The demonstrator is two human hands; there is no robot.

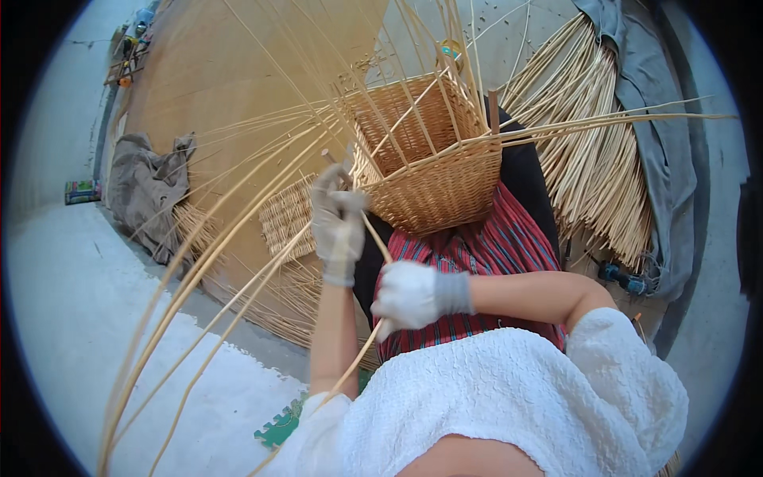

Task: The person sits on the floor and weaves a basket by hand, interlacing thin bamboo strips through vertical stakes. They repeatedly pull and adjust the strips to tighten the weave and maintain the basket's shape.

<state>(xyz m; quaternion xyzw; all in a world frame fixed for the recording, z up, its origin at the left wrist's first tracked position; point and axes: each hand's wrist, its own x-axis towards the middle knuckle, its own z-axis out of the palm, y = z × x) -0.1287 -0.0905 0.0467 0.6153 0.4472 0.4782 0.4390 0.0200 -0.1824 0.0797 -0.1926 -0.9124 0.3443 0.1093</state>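
A square woven basket (433, 187) rests on my lap over red striped cloth (524, 238), long pale rods fanning out from its rim. My gloved left hand (338, 222) is at the basket's left corner, fingers curled and blurred, among the rods; whether it holds one cannot be made out. My right hand (405, 294), in a white glove with grey cuff, grips a long pale rod (354, 366) that runs down to the lower left from near my left hand.
A flat woven piece (282, 219) lies left of my legs on tan board (207, 79). A bundle of rods (588, 175) lies right beside grey cloth (664, 199); another grey cloth (143, 179) lies left. A dark power tool (624, 278) sits at the right.
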